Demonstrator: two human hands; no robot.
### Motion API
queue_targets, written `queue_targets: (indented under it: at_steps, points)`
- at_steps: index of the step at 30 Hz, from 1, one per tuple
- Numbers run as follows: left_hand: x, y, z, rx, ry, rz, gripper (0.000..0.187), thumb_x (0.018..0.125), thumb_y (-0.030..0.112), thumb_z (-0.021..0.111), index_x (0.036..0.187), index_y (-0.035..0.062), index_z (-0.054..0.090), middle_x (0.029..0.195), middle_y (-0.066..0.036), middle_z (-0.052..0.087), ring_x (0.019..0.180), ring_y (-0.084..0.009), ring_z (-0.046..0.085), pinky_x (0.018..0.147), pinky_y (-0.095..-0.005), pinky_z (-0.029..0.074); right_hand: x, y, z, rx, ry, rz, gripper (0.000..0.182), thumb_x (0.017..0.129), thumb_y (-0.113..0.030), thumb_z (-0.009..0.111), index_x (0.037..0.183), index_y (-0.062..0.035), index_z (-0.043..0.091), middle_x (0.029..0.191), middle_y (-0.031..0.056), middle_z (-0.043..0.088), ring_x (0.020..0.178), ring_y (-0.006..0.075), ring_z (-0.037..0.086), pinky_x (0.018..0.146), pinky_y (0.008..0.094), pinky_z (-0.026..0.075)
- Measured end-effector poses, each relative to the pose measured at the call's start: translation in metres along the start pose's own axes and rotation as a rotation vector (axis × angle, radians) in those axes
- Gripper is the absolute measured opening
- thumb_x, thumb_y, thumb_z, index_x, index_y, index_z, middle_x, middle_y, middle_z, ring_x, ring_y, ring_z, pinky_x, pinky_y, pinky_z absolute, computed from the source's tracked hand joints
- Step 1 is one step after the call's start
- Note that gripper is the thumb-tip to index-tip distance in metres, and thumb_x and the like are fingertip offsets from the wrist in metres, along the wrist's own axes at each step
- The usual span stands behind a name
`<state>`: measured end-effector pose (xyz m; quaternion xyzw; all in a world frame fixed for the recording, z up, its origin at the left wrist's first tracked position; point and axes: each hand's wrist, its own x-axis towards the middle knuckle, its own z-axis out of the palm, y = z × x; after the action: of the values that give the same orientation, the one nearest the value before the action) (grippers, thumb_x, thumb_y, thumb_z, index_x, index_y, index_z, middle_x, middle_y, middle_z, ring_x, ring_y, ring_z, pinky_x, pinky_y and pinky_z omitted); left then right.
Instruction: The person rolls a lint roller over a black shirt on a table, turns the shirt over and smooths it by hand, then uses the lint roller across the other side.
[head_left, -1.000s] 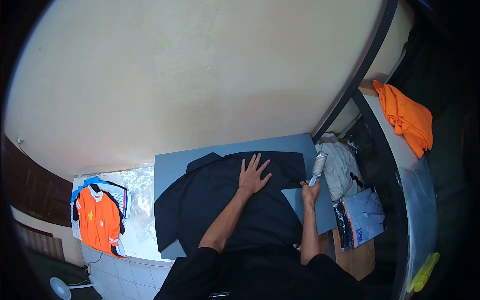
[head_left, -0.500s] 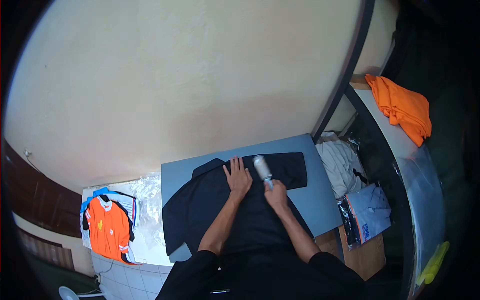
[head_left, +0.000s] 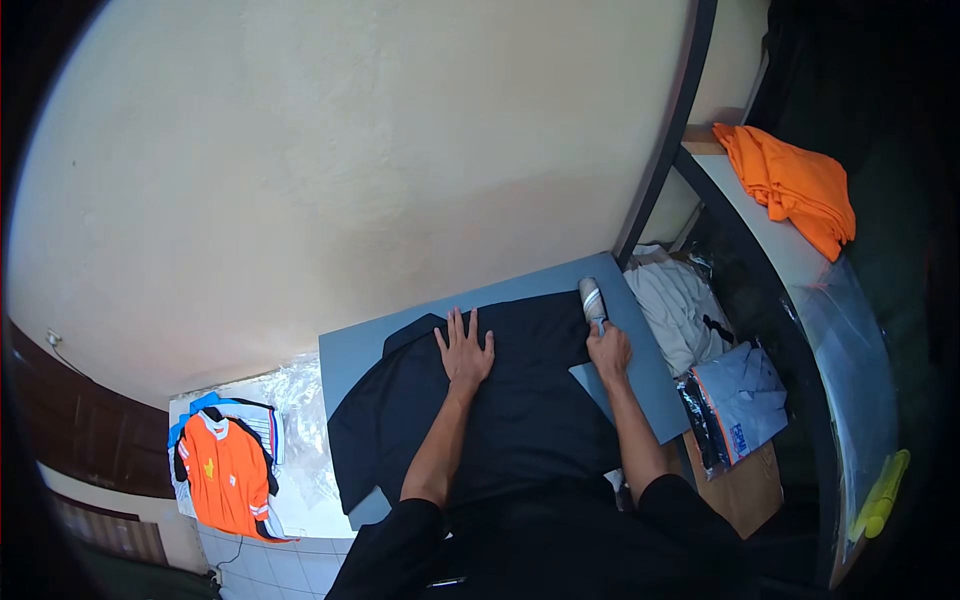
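A black shirt [head_left: 510, 400] lies spread over a grey board [head_left: 350, 350], its collar toward the wall and one sleeve reaching right. My left hand [head_left: 464, 350] rests flat near the collar, fingers spread, pressing on the cloth. In my right hand [head_left: 609, 352] is the handle of a lint roller [head_left: 592, 301]. The roller's pale cylinder is at the outer end of the right sleeve, close to the board's far right corner. My forearms cover part of the shirt's lower body.
On the left, several garments with an orange jersey [head_left: 222, 470] on top lie on a white surface beside clear plastic [head_left: 305, 410]. To the right are pale cloth [head_left: 675, 310], a bagged grey garment [head_left: 740, 400], and a shelf [head_left: 760, 240] bearing folded orange cloth [head_left: 790, 190].
My right hand has moved right along the sleeve with the lint roller, to the sleeve's end. The left hand stays flat near the collar. The camera view has shifted slightly.
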<state>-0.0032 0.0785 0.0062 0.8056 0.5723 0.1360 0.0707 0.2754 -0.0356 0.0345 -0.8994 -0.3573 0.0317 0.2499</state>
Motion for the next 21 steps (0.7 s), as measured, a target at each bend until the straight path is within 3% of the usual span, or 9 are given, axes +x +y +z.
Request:
queue_targets:
  at_steps: [4, 8, 14, 16, 19, 21]
  points:
    - [0.002, 0.001, 0.005, -0.005, -0.008, -0.008, 0.072, 0.111, 0.054, 0.04, 0.174, 0.02, 0.031, 0.181, -0.016, 0.02, 0.169, -0.0315, 0.012, 0.134, -0.0611, 0.004, -0.027, -0.024, 0.0, 0.076, -0.051, -0.023, 0.04, 0.103, -0.04, 0.065, 0.101, -0.0018, 0.078, 0.097, 0.0276, 0.078, 0.091, 0.049, 0.076, 0.082, 0.059, 0.06]
    - [0.002, 0.001, 0.002, 0.019, -0.03, -0.011, 0.072, 0.111, 0.055, 0.039, 0.174, 0.0199, 0.03, 0.182, -0.016, 0.019, 0.169, -0.0309, 0.012, 0.134, -0.0609, 0.004, -0.108, -0.03, 0.002, 0.088, -0.29, -0.395, 0.038, 0.099, -0.04, 0.07, 0.104, -0.0026, 0.076, 0.096, 0.0257, 0.078, 0.091, 0.0488, 0.076, 0.083, 0.06, 0.06]
    - [0.002, 0.004, 0.004, -0.009, -0.031, -0.011, 0.072, 0.111, 0.055, 0.04, 0.174, 0.0203, 0.031, 0.181, -0.017, 0.021, 0.169, -0.0315, 0.012, 0.134, -0.0607, 0.005, -0.063, 0.023, -0.015, -0.099, -0.096, 0.002, 0.041, 0.101, -0.042, 0.066, 0.11, -0.0041, 0.08, 0.099, 0.0264, 0.079, 0.092, 0.0481, 0.076, 0.083, 0.0605, 0.059]
    - [0.007, 0.004, -0.004, -0.021, -0.089, -0.018, 0.071, 0.111, 0.051, 0.044, 0.173, 0.02, 0.031, 0.18, -0.018, 0.023, 0.169, -0.0328, 0.013, 0.134, -0.0601, 0.005, -0.043, 0.043, -0.025, -0.088, -0.026, 0.002, 0.043, 0.102, -0.043, 0.066, 0.114, -0.0038, 0.08, 0.1, 0.0274, 0.078, 0.093, 0.049, 0.076, 0.083, 0.0609, 0.059]
    - [0.022, -0.003, -0.017, -0.836, 0.048, 0.093, 0.065, 0.11, 0.044, 0.053, 0.169, 0.0177, 0.041, 0.177, -0.02, 0.031, 0.167, -0.0361, 0.021, 0.134, -0.0599, 0.01, -0.033, 0.06, -0.032, -0.063, -0.004, 0.061, 0.044, 0.103, -0.042, 0.066, 0.117, -0.0031, 0.08, 0.104, 0.0283, 0.078, 0.097, 0.0498, 0.075, 0.085, 0.0603, 0.059]
    - [0.009, -0.016, -0.042, -0.726, 0.19, 0.082, 0.06, 0.11, 0.039, 0.056, 0.165, 0.0152, 0.047, 0.174, -0.02, 0.036, 0.164, -0.0381, 0.027, 0.132, -0.0606, 0.016, -0.028, 0.066, -0.035, -0.024, 0.003, 0.113, 0.044, 0.103, -0.041, 0.065, 0.115, -0.0016, 0.08, 0.105, 0.0282, 0.078, 0.1, 0.0506, 0.075, 0.087, 0.0594, 0.059]
